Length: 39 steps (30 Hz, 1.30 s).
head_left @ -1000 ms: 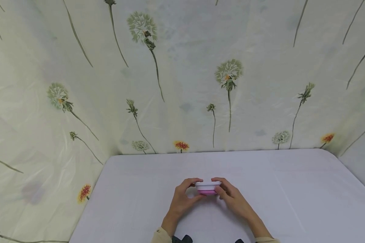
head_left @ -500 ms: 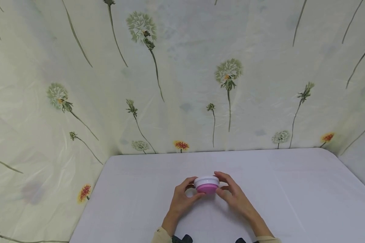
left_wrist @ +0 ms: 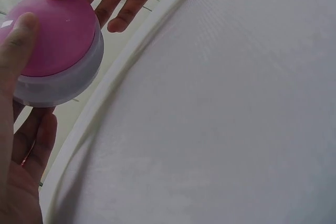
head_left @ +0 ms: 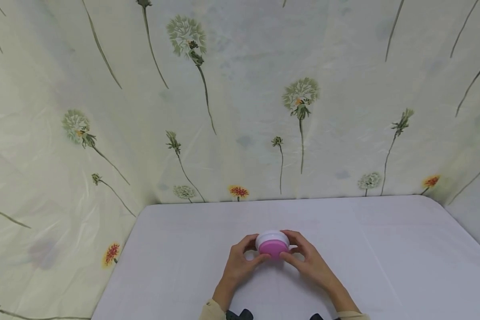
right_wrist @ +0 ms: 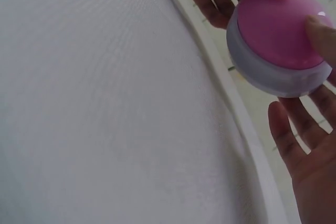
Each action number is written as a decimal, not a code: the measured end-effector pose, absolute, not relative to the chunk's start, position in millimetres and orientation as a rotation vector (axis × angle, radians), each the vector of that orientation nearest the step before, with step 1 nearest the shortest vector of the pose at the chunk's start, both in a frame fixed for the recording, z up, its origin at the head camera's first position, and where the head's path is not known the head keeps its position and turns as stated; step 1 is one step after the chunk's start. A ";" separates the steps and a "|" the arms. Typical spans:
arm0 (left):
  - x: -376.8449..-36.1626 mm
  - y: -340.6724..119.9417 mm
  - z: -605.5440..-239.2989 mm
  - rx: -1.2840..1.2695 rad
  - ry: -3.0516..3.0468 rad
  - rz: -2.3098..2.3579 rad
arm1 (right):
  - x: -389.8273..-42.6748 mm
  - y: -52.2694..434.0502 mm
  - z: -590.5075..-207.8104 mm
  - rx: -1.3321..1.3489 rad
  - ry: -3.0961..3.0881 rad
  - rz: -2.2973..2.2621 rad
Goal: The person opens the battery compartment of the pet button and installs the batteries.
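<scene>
A round, low pink-and-white thing point(head_left: 274, 250), like a shallow tub with a smooth domed pink face, is held between both hands above the white-covered table. The left hand point(head_left: 238, 263) grips its left side, thumb on the pink face point(left_wrist: 58, 35) and fingers behind the white band. From the other side the right hand point(head_left: 309, 261) holds it the same way, its thumb lying on the pink part in the right wrist view, where the white band point(right_wrist: 283, 80) shows below. The pink face is tilted toward the head camera; the back of the thing is hidden.
The table point(head_left: 176, 266) has a plain white cover and rounded far corners. Right behind it hangs a pale sheet point(head_left: 240, 111) printed with dandelions, which also runs along the left side. Beige sleeves point(head_left: 213, 310) and dark wrist gear point(head_left: 246, 314) show at the bottom.
The pink-and-white thing has tipped so that its pink face turns up toward the head camera. The right hand has shifted its hold, its thumb moving onto the pink part; the left hand hardly moved.
</scene>
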<state>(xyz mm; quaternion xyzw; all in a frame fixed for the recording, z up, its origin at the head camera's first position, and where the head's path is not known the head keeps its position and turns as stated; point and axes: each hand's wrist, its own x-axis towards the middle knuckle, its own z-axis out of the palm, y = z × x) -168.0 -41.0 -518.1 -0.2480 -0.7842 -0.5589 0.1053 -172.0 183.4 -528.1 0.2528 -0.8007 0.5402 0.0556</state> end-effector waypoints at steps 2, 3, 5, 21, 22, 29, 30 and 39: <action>-167.6 -41.7 -517.5 -0.713 -2.337 -1.659 | -172.1 183.3 -528.3 0.757 -2.436 1.653; -167.4 -41.9 -517.2 -0.704 -2.349 -1.665 | -172.2 183.3 -528.6 0.756 -2.435 1.662; -166.8 -42.0 -516.7 -0.684 -2.373 -1.683 | -172.6 183.6 -529.3 0.764 -2.428 1.680; -185.8 -40.0 -551.1 -0.878 -2.378 -1.536 | -173.1 186.1 -535.0 0.603 -2.461 1.891; -186.4 -39.8 -551.9 -0.899 -2.376 -1.510 | -173.3 185.7 -534.9 0.583 -2.469 1.922; -187.0 -40.3 -549.1 -0.976 -2.375 -1.439 | -175.5 184.9 -535.2 0.529 -2.514 2.041; -187.8 -41.0 -549.9 -0.996 -2.362 -1.433 | -175.9 185.2 -535.4 0.531 -2.515 2.047; -188.1 -41.8 -551.1 -0.993 -2.347 -1.364 | -175.7 185.6 -531.4 0.563 -2.537 2.041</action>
